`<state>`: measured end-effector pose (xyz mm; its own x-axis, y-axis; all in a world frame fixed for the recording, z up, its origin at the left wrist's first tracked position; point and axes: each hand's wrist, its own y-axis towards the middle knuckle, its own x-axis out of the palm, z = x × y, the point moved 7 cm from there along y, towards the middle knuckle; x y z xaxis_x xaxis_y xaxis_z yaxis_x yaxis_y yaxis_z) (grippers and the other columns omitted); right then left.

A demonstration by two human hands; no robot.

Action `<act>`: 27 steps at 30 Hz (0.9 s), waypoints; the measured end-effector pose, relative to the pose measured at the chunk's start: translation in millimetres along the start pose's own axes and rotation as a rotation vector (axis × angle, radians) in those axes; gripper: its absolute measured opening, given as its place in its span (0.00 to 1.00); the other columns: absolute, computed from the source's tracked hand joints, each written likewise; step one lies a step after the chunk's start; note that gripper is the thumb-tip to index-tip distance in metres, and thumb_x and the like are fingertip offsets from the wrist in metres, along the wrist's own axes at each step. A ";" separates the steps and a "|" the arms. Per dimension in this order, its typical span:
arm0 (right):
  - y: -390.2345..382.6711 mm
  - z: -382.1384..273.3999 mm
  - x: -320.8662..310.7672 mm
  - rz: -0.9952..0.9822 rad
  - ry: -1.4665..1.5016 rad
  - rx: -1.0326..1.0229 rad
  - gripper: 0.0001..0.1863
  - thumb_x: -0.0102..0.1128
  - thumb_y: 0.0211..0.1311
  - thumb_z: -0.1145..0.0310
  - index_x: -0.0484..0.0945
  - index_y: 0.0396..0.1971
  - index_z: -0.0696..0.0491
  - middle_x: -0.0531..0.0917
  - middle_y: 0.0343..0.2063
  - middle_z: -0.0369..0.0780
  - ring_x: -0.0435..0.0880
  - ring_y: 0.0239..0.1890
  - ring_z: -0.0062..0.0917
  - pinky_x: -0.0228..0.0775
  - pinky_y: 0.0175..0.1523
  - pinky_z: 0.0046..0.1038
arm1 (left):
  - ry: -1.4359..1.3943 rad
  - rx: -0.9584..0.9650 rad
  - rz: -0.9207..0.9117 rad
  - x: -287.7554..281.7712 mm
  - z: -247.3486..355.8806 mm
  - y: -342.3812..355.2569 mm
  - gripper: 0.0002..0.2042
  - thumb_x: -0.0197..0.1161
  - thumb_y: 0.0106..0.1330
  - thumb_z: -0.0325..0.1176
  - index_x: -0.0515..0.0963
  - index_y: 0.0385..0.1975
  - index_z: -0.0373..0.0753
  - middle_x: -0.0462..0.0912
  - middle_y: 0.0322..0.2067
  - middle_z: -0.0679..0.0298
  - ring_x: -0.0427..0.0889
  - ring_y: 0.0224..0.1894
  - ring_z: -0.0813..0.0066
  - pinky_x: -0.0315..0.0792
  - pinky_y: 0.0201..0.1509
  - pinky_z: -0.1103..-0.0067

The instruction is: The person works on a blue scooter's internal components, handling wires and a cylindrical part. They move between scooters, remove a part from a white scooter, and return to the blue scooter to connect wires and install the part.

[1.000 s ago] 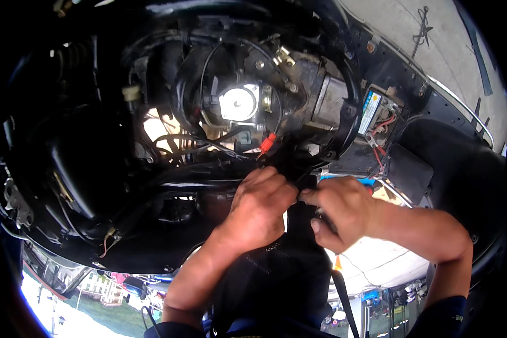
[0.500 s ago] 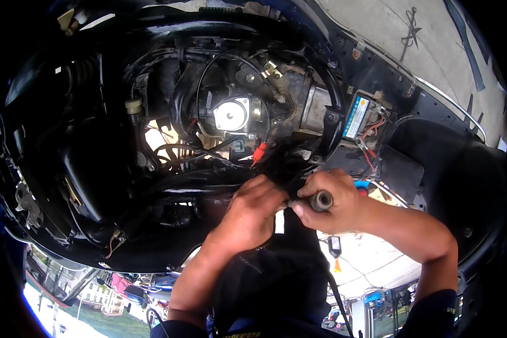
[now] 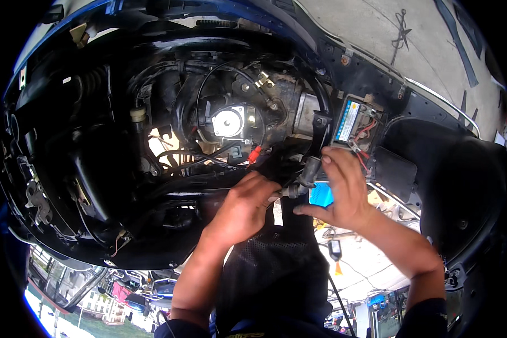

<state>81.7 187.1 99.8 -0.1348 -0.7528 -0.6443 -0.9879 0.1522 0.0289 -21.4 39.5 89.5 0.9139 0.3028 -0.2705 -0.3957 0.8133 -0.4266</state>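
My left hand (image 3: 243, 203) is closed on a small dark metal cylindrical piece (image 3: 289, 190) beside a black frame tube of an opened scooter body. A larger dark cylindrical sleeve (image 3: 311, 171) sits tilted at the upper right end of that piece. My right hand (image 3: 346, 194) is open, thumb and fingers spread, with its upper fingertips beside the sleeve; whether they touch it I cannot tell. Above my hands are a red connector (image 3: 254, 154), a silver round engine part (image 3: 226, 123) and a battery (image 3: 348, 121) with red wires.
A curved black frame tube (image 3: 323, 101) arches round the engine. A black panel (image 3: 456, 186) fills the right side. Concrete ground (image 3: 434, 34) with a black metal piece (image 3: 401, 36) shows top right. Blue plastic (image 3: 321, 194) and cables lie below. Parked vehicles and buildings appear at the lower edge.
My right hand has loosened from the cylindrical sleeve and spread its fingers, the upper ones rising. The sleeve now sits higher and more left. The whole view has shifted slightly left.
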 end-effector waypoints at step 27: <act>42.8 -4.2 19.2 -0.259 -0.021 -0.838 0.09 0.61 0.51 0.67 0.78 0.33 0.53 0.78 0.32 0.35 0.77 0.36 0.28 0.71 0.35 0.26 | 0.099 0.066 0.065 9.4 4.4 2.3 0.15 0.62 0.48 0.12 0.78 0.38 0.28 0.79 0.34 0.53 0.79 0.38 0.54 0.75 0.43 0.68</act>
<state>36.5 176.5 91.9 0.0948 -0.6851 -0.7223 -0.7193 -0.5487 0.4261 -13.4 46.4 89.7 0.8717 0.3078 -0.3814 -0.4439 0.8256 -0.3483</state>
